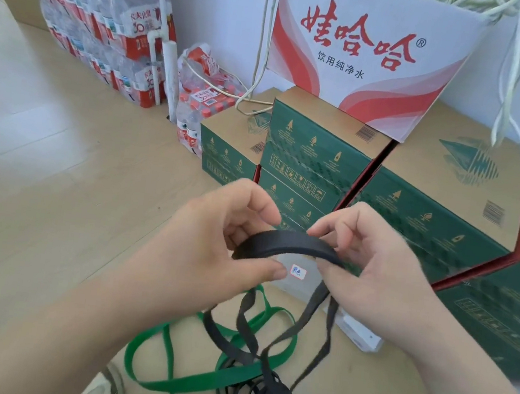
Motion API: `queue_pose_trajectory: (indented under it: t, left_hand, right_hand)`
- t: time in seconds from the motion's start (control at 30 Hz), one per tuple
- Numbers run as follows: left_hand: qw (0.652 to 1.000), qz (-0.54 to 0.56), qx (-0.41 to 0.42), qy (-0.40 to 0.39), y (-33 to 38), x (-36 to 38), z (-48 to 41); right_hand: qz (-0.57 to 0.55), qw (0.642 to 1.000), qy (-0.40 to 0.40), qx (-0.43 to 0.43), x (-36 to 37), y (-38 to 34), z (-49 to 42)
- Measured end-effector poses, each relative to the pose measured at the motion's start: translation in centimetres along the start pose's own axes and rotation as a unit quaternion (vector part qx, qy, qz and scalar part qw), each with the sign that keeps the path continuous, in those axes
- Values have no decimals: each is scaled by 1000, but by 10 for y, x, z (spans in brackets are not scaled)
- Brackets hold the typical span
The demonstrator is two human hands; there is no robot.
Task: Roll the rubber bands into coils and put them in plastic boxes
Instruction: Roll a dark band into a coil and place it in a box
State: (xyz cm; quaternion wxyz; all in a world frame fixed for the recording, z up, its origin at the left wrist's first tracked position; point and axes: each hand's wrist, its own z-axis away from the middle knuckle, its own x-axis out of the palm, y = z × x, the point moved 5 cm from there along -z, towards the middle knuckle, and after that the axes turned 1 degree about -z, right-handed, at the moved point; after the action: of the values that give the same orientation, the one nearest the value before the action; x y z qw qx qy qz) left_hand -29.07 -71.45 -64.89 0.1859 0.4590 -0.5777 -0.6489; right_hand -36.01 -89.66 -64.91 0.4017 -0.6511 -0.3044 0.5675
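A black rubber band (289, 243) arches between my two hands at chest height, and its loose lengths hang down to a tangle on the floor (260, 393). My left hand (213, 243) pinches the band's left end between thumb and fingers. My right hand (365, 262) grips its right end. A green rubber band (164, 381) lies looped on the floor under the black one. A clear plastic box (300, 283) with a small white label sits on the floor behind the band, partly hidden by my hands.
Green cardboard cartons (316, 158) are stacked straight ahead and to the right, with a white and red carton (362, 45) on top. Shrink-wrapped water bottle packs (110, 21) stand at the back left. White cords (263, 50) hang along the wall. My shoes (104, 387) show below.
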Motion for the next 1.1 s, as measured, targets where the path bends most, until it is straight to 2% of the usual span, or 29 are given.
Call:
queue_pose_trajectory:
  t: [0.13,0.27,0.37,0.47,0.53,0.63,0.73,0.87,0.97,1.1]
  left_hand:
    - [999,-25,42,7,12,7,9]
    - [996,-58,69,16,8,-3,3]
    - [989,-120,14,-81,-11,6,0]
    - [949,-245,-56,-192,-38,27,3]
    - [948,-211,-97,-217,-49,31,3]
    - [969,-104,-124,-187,-55,28,-2]
    - [985,-14,-93,-143,-42,31,-4]
    - [993,-35,-19,-111,-24,40,-2]
    - [995,-35,-11,-93,-22,37,-1]
    - [999,-39,16,-21,-13,14,-4]
  right_hand:
    - [-59,995,-77,-27,25,-7,8]
    - [-91,993,-67,-14,19,-6,4]
    - [-105,993,-38,-33,18,-11,3]
    - [-141,989,-12,-43,15,-15,3]
    - [-162,986,17,-39,8,-12,0]
    - [-156,986,49,-17,1,-6,-2]
    - [-164,986,38,-2,4,-5,1]
    - [-166,985,41,-11,6,-8,6]
    - [-173,981,82,-3,-4,-3,6]
    - [-59,993,105,-11,-16,9,3]
